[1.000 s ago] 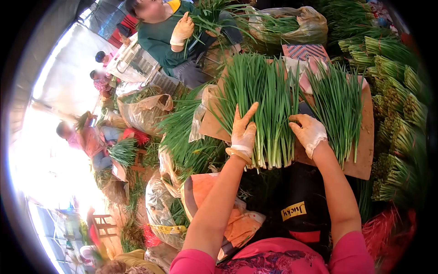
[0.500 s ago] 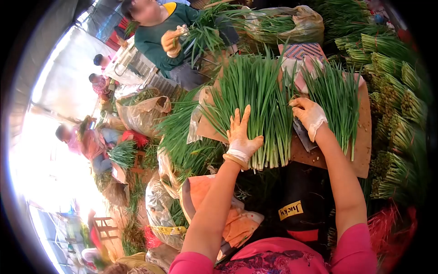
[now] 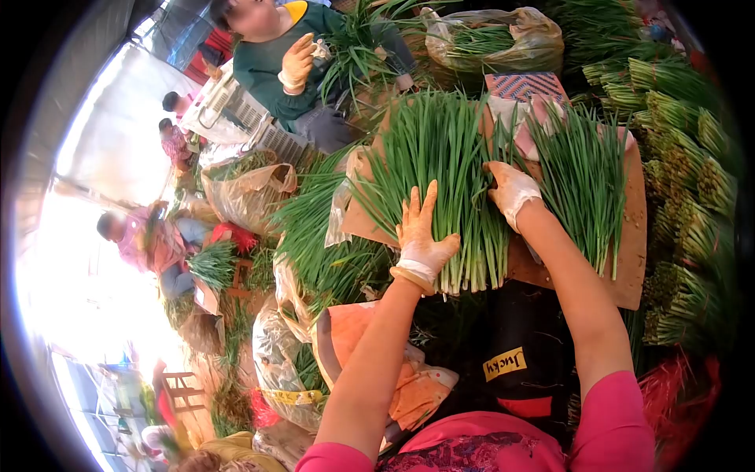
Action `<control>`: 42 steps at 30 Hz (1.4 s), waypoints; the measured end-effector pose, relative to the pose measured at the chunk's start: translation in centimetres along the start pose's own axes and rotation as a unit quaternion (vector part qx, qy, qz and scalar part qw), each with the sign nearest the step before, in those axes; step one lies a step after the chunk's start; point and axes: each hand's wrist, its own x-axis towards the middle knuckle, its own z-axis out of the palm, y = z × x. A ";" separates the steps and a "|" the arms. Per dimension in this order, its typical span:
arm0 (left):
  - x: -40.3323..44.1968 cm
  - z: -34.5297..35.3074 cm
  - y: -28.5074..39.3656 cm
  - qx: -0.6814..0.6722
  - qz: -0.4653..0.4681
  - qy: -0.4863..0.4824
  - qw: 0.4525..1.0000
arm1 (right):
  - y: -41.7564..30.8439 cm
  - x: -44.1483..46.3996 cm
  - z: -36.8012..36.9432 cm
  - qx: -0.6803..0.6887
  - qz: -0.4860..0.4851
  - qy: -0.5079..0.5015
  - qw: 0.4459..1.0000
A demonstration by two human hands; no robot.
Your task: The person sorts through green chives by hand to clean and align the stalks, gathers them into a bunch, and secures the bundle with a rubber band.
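Note:
A wide spread of long green stalks (image 3: 444, 173) lies on the brown board (image 3: 633, 267), its pale ends toward me. My left hand (image 3: 425, 244), in a stained pale glove, rests on the left part of the spread with its fingers apart. At the right edge of the same stalks is my right hand (image 3: 511, 189), gloved too, its fingers bent and close together; what its fingertips hold, if anything, is hidden. Right of that hand lies a smaller pile of green stalks (image 3: 586, 181). Under my right wrist a bit of a dark flat object shows.
Tied green bundles (image 3: 684, 197) are stacked along the right. Loose greens (image 3: 322, 228) and plastic bags (image 3: 252, 197) are at the left. Across the board a co-worker (image 3: 287, 63) holds greens. Behind the board is a full plastic bag (image 3: 503, 47). Other people sit far left.
My right hand first rose off the board's middle, then moved left against the large spread. The dark flat object was uncovered, then mostly hidden again. My left hand has shifted slightly and turned on the stalks.

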 end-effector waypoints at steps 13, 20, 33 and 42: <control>-1.0 -0.5 3.1 0.130 0.030 0.022 0.991 | 1.2 1.2 0.9 0.447 0.075 -0.049 0.890; -0.6 0.6 3.9 0.256 0.116 -0.060 0.958 | 1.7 -0.3 0.0 0.565 -0.007 0.011 0.825; 0.1 0.3 4.8 0.261 0.044 -0.113 0.958 | -2.7 -3.4 -9.0 0.695 -0.192 0.040 0.691; 0.2 0.0 5.4 0.289 0.031 -0.140 0.947 | -5.6 -9.3 -21.3 0.793 -0.381 -0.176 0.442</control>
